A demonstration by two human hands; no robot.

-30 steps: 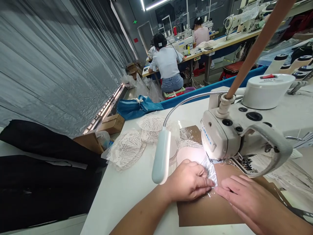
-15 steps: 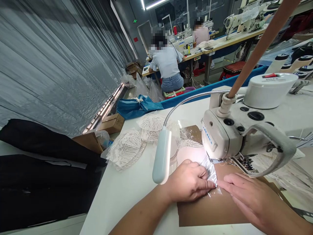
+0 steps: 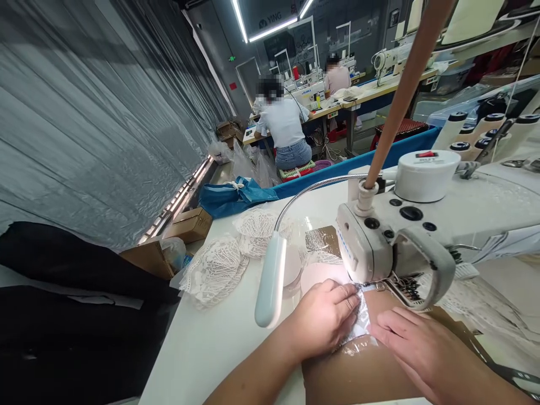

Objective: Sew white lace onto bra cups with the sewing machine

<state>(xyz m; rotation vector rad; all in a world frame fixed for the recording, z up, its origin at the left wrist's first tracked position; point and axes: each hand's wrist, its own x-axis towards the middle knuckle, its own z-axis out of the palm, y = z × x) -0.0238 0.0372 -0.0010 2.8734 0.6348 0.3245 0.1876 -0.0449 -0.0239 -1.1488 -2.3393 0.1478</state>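
Observation:
A white lace piece joined to a smooth pale cup lies under the head of a white sewing machine. My left hand rests over the lace with its fingers together, closed on it and pressing it down just in front of the needle area. At the lace's right edge, the fingertips of my right hand pinch the border, the other fingers curled. The needle and presser foot are mostly hidden by the machine head. Brown shiny sheeting covers the work surface beneath both hands.
A pale green lamp on a bendable neck hangs left of the machine. Lace cups lie on the white table. Thread cones stand at right. Two people sit at machines behind a blue cloth trough.
My left hand has shifted from pinching the lace's near corner to lying flatter over it, nearer the needle area. My right fingertips stay at the edge. The view has tilted up slightly.

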